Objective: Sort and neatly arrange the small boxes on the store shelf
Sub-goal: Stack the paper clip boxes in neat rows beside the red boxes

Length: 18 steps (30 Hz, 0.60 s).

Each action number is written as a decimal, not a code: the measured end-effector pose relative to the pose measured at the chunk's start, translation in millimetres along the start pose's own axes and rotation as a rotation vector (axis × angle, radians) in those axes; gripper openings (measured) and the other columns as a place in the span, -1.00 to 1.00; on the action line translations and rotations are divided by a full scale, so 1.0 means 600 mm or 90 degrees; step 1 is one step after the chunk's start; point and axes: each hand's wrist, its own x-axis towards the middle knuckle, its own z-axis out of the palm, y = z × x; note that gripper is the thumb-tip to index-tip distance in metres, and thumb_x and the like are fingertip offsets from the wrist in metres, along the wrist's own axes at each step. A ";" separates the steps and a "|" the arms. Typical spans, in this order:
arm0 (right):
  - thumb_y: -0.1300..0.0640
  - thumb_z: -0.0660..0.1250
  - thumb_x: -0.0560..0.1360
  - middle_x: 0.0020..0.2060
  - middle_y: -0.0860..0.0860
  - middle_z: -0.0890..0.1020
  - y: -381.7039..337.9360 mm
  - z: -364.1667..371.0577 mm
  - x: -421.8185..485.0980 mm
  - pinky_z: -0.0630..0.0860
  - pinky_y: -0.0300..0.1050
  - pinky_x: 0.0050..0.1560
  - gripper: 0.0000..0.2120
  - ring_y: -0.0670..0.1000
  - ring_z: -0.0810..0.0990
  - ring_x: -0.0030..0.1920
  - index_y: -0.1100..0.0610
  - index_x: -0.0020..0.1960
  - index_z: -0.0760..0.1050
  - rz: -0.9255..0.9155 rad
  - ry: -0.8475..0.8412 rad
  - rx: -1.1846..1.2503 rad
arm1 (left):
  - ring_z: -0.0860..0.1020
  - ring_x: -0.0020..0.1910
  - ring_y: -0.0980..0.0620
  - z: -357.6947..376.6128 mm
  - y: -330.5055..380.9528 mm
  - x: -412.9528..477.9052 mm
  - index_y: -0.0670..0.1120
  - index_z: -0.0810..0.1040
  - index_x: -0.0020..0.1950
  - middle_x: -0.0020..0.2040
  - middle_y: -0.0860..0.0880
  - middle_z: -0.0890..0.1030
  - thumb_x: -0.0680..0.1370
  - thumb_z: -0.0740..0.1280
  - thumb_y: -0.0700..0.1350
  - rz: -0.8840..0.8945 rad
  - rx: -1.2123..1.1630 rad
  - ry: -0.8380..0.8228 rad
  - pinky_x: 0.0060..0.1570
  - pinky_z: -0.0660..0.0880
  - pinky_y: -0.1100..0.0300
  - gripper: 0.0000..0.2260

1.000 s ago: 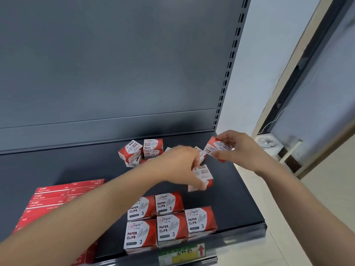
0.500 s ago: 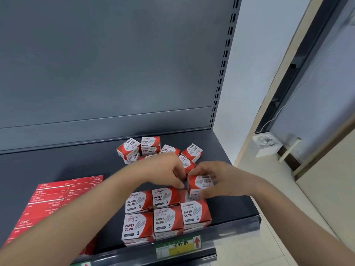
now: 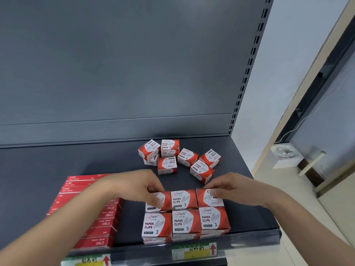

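Red-and-white paper clip boxes stand in a tidy block of two rows [image 3: 185,220] near the front edge of the dark shelf [image 3: 57,162]. My left hand [image 3: 140,188] rests its fingers on the back-left box [image 3: 158,200] of that block. My right hand [image 3: 228,187] presses its fingertips on the back-right box [image 3: 208,198], whose label faces the other way from its neighbours. Several loose paper clip boxes [image 3: 178,156] lie jumbled farther back on the shelf.
Flat red boxes [image 3: 86,214] lie stacked in rows at the front left. Price labels [image 3: 194,251] sit in the shelf's front rail. The shelf's back panel rises behind; to the right are a white wall, pale floor and a white device [image 3: 284,154].
My right hand carried a box from the loose pile down to the back-right of the tidy block. My left hand moved from the middle to the back-left box. The view tilted down.
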 end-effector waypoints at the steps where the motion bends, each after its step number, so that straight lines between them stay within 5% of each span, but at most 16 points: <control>1: 0.02 0.21 0.55 0.06 -0.20 0.58 0.002 0.000 0.001 0.53 -0.26 0.12 -0.74 -0.14 0.56 0.10 -0.02 0.21 0.49 0.000 -0.001 -0.006 | 0.64 -0.01 0.14 0.001 -0.001 0.000 -0.02 0.63 0.09 -0.02 0.09 0.70 0.48 0.39 -0.03 0.000 0.000 -0.001 0.17 0.52 0.06 -0.79; 5: -0.01 0.21 0.54 0.03 -0.23 0.58 -0.007 -0.015 0.002 0.53 -0.25 0.13 -0.74 -0.15 0.56 0.11 -0.03 0.20 0.50 -0.008 -0.027 -0.050 | 0.62 -0.02 0.20 -0.013 -0.002 -0.008 0.00 0.64 0.09 0.00 0.11 0.68 0.47 0.40 0.01 -0.006 -0.003 0.071 0.16 0.52 0.14 -0.77; 8: -0.02 0.22 0.54 -0.04 -0.19 0.61 -0.034 -0.044 0.026 0.52 -0.22 0.10 -0.77 -0.16 0.58 0.03 0.00 0.11 0.56 -0.045 0.134 -0.098 | 0.63 -0.08 0.10 -0.052 -0.013 0.003 -0.05 0.65 -0.06 -0.10 0.05 0.69 0.42 0.44 0.03 -0.022 -0.031 0.418 0.05 0.53 0.15 -0.81; 10: -0.01 0.24 0.54 -0.02 -0.10 0.64 -0.059 -0.056 0.062 0.51 -0.17 0.11 -0.77 -0.13 0.59 0.01 0.05 0.09 0.57 -0.064 0.230 -0.136 | 0.61 0.00 -0.01 -0.078 -0.022 0.019 -0.11 0.59 0.06 -0.01 -0.04 0.67 0.41 0.45 0.04 -0.105 0.000 0.575 0.04 0.48 0.19 -0.68; 14: 0.01 0.29 0.51 0.24 0.04 0.54 -0.109 -0.057 0.147 0.43 -0.08 0.25 -0.61 0.01 0.50 0.22 0.12 0.30 0.41 -0.100 0.254 -0.249 | 0.44 0.30 -0.07 -0.093 -0.039 0.063 -0.13 0.28 0.42 0.33 -0.10 0.47 0.33 0.49 0.13 -0.217 0.033 0.456 0.25 0.40 0.10 -0.23; 18: 0.01 0.34 0.48 0.39 0.08 0.37 -0.122 -0.061 0.207 0.28 -0.05 0.35 -0.38 0.09 0.33 0.38 0.16 0.44 0.21 -0.068 0.211 -0.325 | 0.51 0.20 -0.02 -0.089 -0.051 0.092 -0.12 0.42 0.32 0.23 -0.05 0.55 0.30 0.51 0.10 -0.206 0.010 0.451 0.13 0.46 0.13 -0.34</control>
